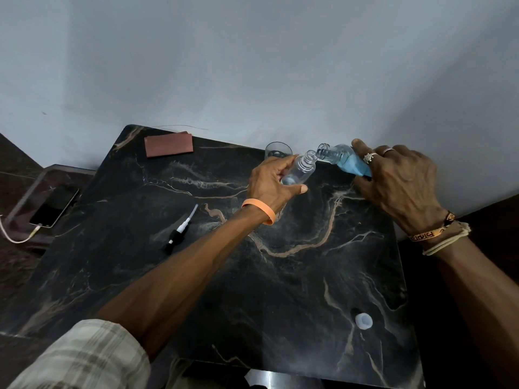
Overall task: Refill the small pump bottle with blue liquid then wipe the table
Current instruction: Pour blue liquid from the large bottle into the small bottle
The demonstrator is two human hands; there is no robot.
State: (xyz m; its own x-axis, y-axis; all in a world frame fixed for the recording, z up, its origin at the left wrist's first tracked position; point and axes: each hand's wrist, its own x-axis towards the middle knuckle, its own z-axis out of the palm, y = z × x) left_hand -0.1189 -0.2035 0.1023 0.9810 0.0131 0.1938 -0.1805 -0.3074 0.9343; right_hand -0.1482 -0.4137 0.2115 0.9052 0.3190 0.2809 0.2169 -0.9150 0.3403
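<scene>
My left hand grips a small clear bottle with its pump off, tilted with its open neck up and to the right. My right hand holds a larger clear bottle of blue liquid, tipped down to the left so its open mouth sits just above the small bottle's neck. The blue liquid lies low in the larger bottle, short of its neck. The black-and-white pump head with its tube lies on the black marble table to the left. A white cap rests near the table's front right.
A clear glass stands at the table's back edge, just behind my left hand. A folded reddish-brown cloth lies at the back left. A phone on a charging cable sits on a lower stand to the left. A pale wall rises behind.
</scene>
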